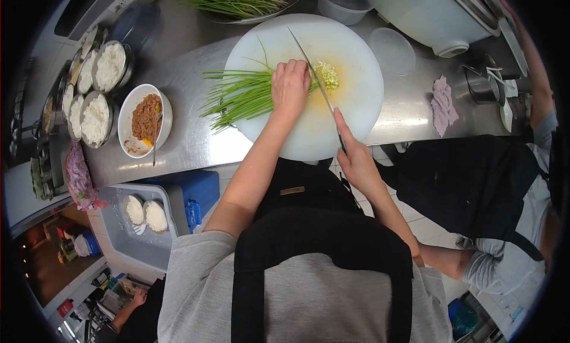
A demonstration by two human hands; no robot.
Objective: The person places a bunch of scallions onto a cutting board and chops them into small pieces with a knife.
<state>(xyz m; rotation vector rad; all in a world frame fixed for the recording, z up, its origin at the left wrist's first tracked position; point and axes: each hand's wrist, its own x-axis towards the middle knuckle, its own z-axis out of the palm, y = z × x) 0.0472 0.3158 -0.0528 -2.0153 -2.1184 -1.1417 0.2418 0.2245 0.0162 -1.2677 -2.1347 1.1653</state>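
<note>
A bunch of green chives (240, 96) lies across the left half of a round white cutting board (362, 114). My left hand (291, 87) is closed over the right end of the bunch, pressing it to the board. In my right hand (356, 162) is the handle of a kitchen knife (319, 83), its long blade slanting up and left, close beside my left fingers. Just right of the blade sits a small heap of chopped pieces (326, 76), pale and green. The cut ends of the bunch are hidden under my left hand.
Left on the steel counter (190, 111) stand a white bowl (126, 129) of brown mixture with a spoon and several bowls of rice (95, 120). Behind the board lie more greens (237, 1). A clear lid (392, 51) and cloth (442, 105) lie right, near a co-worker in a black apron (463, 182).
</note>
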